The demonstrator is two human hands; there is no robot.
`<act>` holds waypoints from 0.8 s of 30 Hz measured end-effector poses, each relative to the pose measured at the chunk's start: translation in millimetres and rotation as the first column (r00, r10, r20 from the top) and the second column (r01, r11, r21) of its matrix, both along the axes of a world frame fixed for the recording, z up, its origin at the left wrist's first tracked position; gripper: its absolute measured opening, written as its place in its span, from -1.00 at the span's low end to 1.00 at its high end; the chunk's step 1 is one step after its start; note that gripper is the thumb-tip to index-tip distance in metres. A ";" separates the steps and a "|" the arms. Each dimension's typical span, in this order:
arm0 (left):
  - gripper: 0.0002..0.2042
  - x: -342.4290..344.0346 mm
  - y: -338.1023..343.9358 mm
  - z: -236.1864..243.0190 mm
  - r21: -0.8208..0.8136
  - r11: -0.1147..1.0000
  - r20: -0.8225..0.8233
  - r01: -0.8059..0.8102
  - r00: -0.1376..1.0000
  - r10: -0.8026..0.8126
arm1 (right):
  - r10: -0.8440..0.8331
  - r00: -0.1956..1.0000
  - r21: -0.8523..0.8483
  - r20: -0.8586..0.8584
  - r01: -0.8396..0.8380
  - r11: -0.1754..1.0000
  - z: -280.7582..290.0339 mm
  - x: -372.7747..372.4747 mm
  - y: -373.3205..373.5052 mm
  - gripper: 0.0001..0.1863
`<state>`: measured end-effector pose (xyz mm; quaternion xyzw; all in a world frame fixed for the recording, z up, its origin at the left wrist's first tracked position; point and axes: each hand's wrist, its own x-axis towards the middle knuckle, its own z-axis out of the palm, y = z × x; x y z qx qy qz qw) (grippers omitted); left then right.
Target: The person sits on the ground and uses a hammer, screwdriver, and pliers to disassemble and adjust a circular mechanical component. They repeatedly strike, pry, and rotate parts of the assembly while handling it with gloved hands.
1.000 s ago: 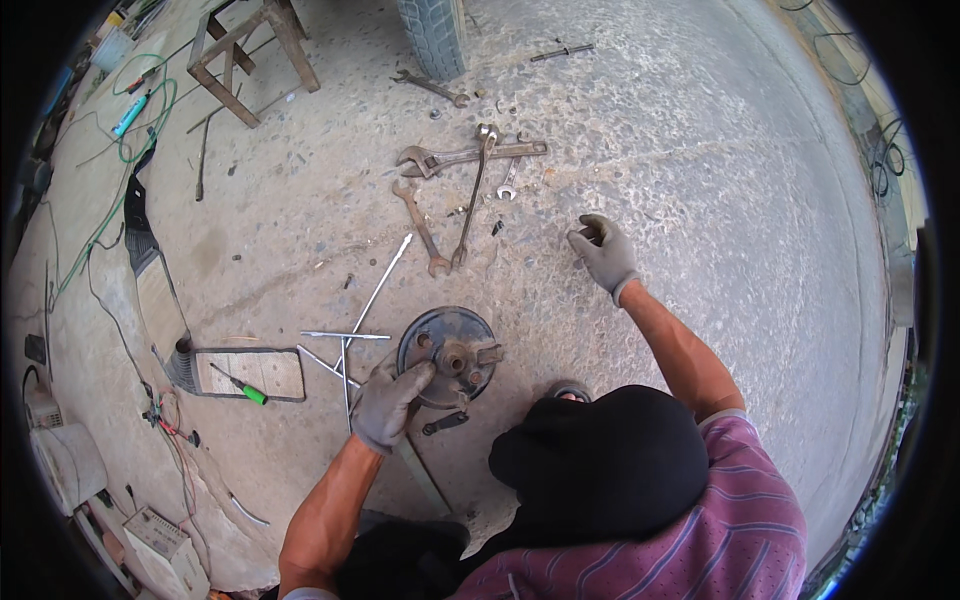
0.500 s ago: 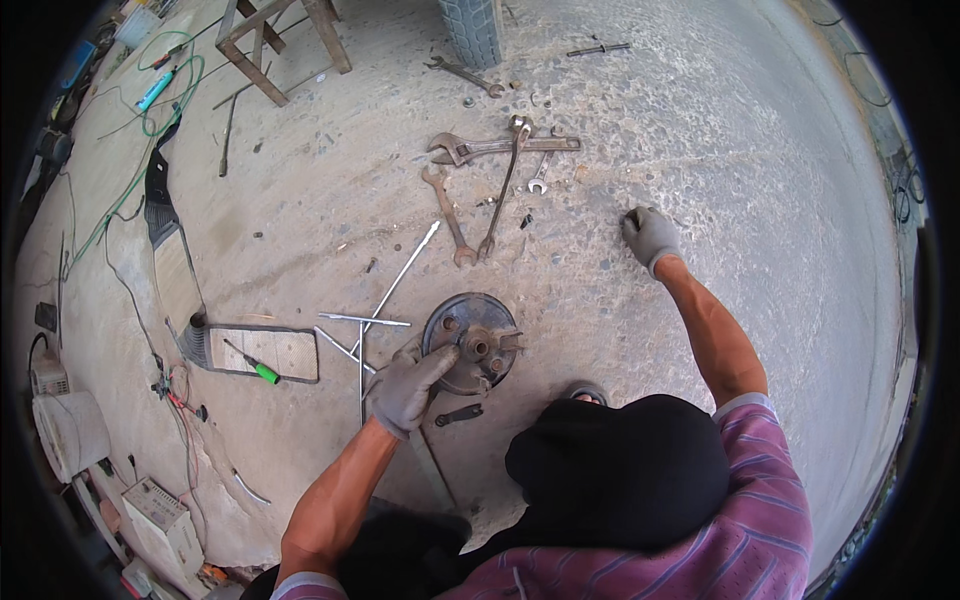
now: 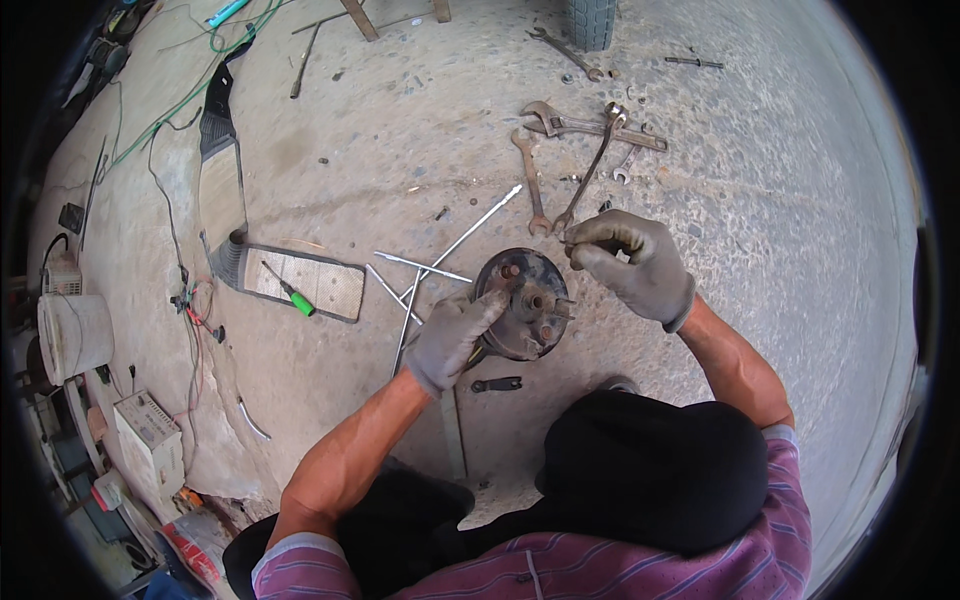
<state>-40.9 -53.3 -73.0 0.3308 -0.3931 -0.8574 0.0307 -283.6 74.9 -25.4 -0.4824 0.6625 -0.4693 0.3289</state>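
My gloved left hand (image 3: 450,343) grips the left side of a round, dark brake plate (image 3: 521,338), thumb on its face. A raised hub and rusty bolts show on the plate. Just beyond its upper right edge, my gloved right hand (image 3: 638,262) is closed in a pinch; what the fingertips hold is too small to make out. A small black lever (image 3: 497,384) lies on the ground just below the plate. Left of it lies a silver cross-shaped wrench (image 3: 440,262), partly behind my left hand.
Farther off lie an adjustable wrench (image 3: 590,128), a rusty open-end wrench (image 3: 531,180) and a long-handled wrench (image 3: 592,165). A tyre (image 3: 592,22) stands at the top. To the left, a green-handled screwdriver (image 3: 291,292) rests on a woven mat (image 3: 335,285); a white bucket (image 3: 75,338) stands beyond.
My right hand has come in from the far right to beside the plate, fingers pinched. The left hand still holds the brake plate. The view has shifted.
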 end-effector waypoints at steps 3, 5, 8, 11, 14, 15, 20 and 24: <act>-0.62 -2.6 2.6 5.2 -0.174 0.984 -0.043 0.039 0.998 -0.047 | 0.088 0.921 -0.187 -0.380 -0.170 0.968 10.2 18.4 -10.3 -0.81; -0.62 -3.7 2.4 18.4 -0.230 0.970 -0.004 0.076 0.997 -0.079 | 0.092 0.921 -0.183 -0.379 -0.172 0.968 9.5 26.9 -8.9 -0.79; -0.63 -0.7 4.0 28.1 -0.283 0.955 0.019 0.090 0.996 -0.088 | 0.083 0.883 -0.208 -0.463 -0.198 0.958 6.7 35.0 -9.4 -0.77; -0.62 -0.2 3.7 33.5 -0.287 0.952 0.008 0.104 0.994 -0.106 | 0.079 0.873 -0.194 -0.482 -0.194 0.962 9.4 39.9 -11.3 -0.82; -0.57 1.6 2.2 34.7 -0.226 0.964 -0.007 0.137 0.990 -0.142 | 0.071 0.886 -0.187 -0.457 -0.174 0.967 11.3 42.8 -11.5 -0.80; -0.54 2.4 1.8 34.6 -0.196 0.969 -0.012 0.150 0.988 -0.155 | 0.082 0.897 -0.184 -0.434 -0.178 0.967 14.2 43.3 -12.2 -0.80; -0.59 2.0 5.4 36.3 -0.202 0.976 -0.078 0.087 0.991 -0.104 | 0.133 0.935 -0.165 -0.328 -0.196 0.967 22.0 41.8 -9.5 -0.78; -0.59 3.7 5.7 31.3 -0.256 0.960 -0.054 0.109 0.990 -0.127 | 0.136 0.951 -0.131 -0.276 -0.178 0.975 21.6 40.1 -6.6 -0.79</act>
